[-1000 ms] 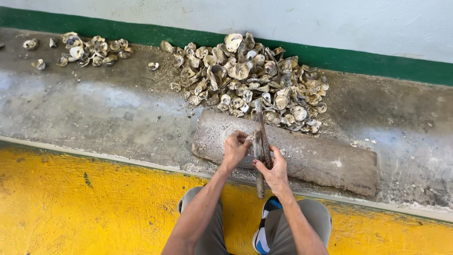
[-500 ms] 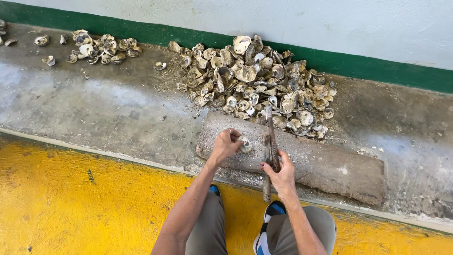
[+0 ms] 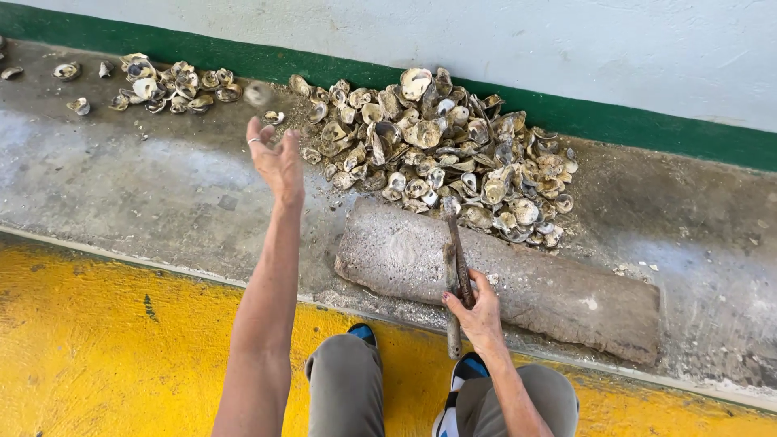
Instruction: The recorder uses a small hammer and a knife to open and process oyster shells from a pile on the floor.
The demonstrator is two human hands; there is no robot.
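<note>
Shell (image 3: 257, 93) blurs at eleven o'clock past the empty, spread left hand (image 3: 278, 162); right hand (image 3: 477, 311) clamps the tool (image 3: 455, 259); it should land on the small pile (image 3: 174, 83).

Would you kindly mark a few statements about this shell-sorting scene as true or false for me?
1. The right hand grips a long rusty metal tool. True.
2. The left hand rests flat on the grey concrete block. False: it is raised with fingers spread, away from the block, with a blurred shell in the air just beyond it.
3. The large pile of pale oyster shells lies between the block and the green wall stripe. True.
4. The smaller shell heap lies on the yellow painted floor. False: it lies on the grey concrete ledge, near the wall.
5. The tool's head rests on the block's far edge. True.
</note>
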